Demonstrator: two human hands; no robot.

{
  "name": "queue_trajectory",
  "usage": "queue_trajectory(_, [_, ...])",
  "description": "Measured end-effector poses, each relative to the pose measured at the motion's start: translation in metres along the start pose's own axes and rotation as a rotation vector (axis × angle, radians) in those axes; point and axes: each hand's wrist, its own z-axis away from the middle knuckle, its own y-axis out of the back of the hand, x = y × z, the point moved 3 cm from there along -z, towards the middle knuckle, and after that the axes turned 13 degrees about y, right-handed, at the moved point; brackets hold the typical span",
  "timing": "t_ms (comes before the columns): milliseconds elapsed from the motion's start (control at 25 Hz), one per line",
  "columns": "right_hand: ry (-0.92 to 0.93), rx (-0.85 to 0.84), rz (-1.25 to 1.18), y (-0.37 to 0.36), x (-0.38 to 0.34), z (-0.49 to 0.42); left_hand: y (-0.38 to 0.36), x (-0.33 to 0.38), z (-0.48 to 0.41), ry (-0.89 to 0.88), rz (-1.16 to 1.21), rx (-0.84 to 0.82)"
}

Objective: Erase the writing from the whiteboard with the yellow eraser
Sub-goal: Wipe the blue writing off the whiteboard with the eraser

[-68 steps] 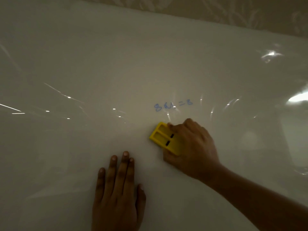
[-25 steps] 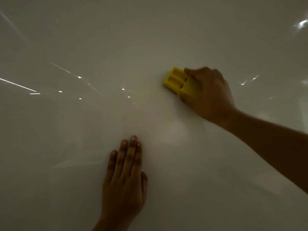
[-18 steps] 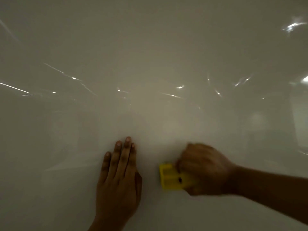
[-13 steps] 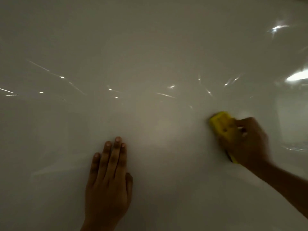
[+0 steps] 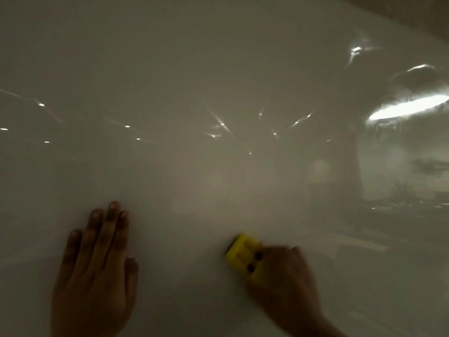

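Now lower-left again, yellow eraser (image 5: 243, 256).

There is only one view, from a wide-angle camera worn on the person's head. It looks forward and a little down, very near to the glossy white whiteboard (image 5: 218, 81), which fills almost the whole picture. The flat left hand (image 5: 93, 271) and the blurred right hand (image 5: 286, 283) enter from the lower edge. A strip of darker wall (image 5: 413, 10) shows only in the upper right corner.
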Motion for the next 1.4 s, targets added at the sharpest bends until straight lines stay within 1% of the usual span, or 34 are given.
queue_trajectory(40, [-0.081, 0.113, -0.025, 0.02, 0.02, -0.022, -0.001, 0.002, 0.002, 0.017, 0.0, 0.016])
queue_trajectory(120, [-0.267, 0.442, -0.141, 0.051, 0.074, -0.058, -0.001, 0.005, 0.002, 0.049, 0.011, 0.045])
queue_trajectory(160, [-0.385, 0.545, -0.174, 0.066, 0.096, -0.075, -0.001, 0.006, 0.001, 0.061, 0.01, 0.045])
queue_trajectory(200, [-0.451, 0.598, -0.178, 0.068, 0.111, -0.092, -0.001, 0.005, 0.0, 0.065, 0.004, 0.034])
queue_trajectory(240, [-0.478, 0.61, -0.167, 0.072, 0.115, -0.112, 0.0, 0.005, 0.0, 0.058, -0.005, 0.019])
queue_trajectory(320, [-0.425, 0.595, -0.145, 0.08, 0.103, -0.164, 0.0, 0.004, 0.001, 0.034, -0.024, 0.0])
queue_trajectory(400, [-0.335, 0.61, -0.129, 0.094, 0.088, -0.212, -0.001, 0.003, 0.001, 0.028, -0.024, -0.002])
queue_trajectory(480, [-0.264, 0.598, -0.147, 0.102, 0.069, -0.243, -0.002, 0.003, 0.002, 0.038, -0.026, -0.008])
queue_trajectory(560, [-0.149, 0.586, -0.175, 0.105, 0.039, -0.263, -0.002, 0.003, 0.002, 0.049, -0.03, -0.02])
queue_trajectory(640, [0.03, 0.594, -0.204, 0.104, -0.003, -0.269, -0.003, 0.004, 0.001, 0.062, -0.02, -0.041])
queue_trajectory(680, [0.163, 0.595, -0.193, 0.099, -0.028, -0.266, -0.002, 0.004, 0.002, 0.071, -0.017, -0.051])
queue_trajectory(720, [0.311, 0.584, -0.182, 0.091, -0.054, -0.258, -0.002, 0.004, 0.0, 0.077, -0.008, -0.055])
queue_trajectory(800, [0.566, 0.51, -0.203, 0.07, -0.097, -0.223, -0.001, 0.004, 0.0, 0.072, 0.004, -0.058])
queue_trajectory(880, [0.719, 0.401, -0.231, 0.05, -0.118, -0.173, 0.0, 0.003, 0.004, 0.051, 0.027, -0.044])
queue_trajectory(1000, [0.769, 0.272, -0.33, 0.02, -0.11, -0.087, 0.001, -0.004, 0.021, 0.022, 0.054, -0.053])
queue_trajectory(1080, [0.802, 0.17, -0.334, 0.001, -0.099, -0.03, 0.005, -0.008, 0.041, 0.012, 0.054, -0.129])
queue_trajectory(1200, [0.936, -0.048, -0.283, -0.019, -0.091, 0.042, 0.019, -0.014, 0.069, 0.025, 0.117, -0.26])
queue_trajectory(1240, [0.943, -0.136, -0.29, -0.022, -0.087, 0.056, 0.025, -0.014, 0.077, 0.042, 0.161, -0.301])
queue_trajectory(1280, [0.905, -0.224, -0.305, -0.022, -0.082, 0.066, 0.031, -0.012, 0.087, 0.047, 0.216, -0.358])
queue_trajectory(1320, [0.825, -0.286, -0.326, -0.018, -0.077, 0.071, 0.037, -0.007, 0.098, 0.044, 0.287, -0.426])
queue_trajectory(1400, [0.61, -0.324, -0.378, -0.005, -0.067, 0.076, 0.048, 0.01, 0.122, 0.048, 0.441, -0.608])
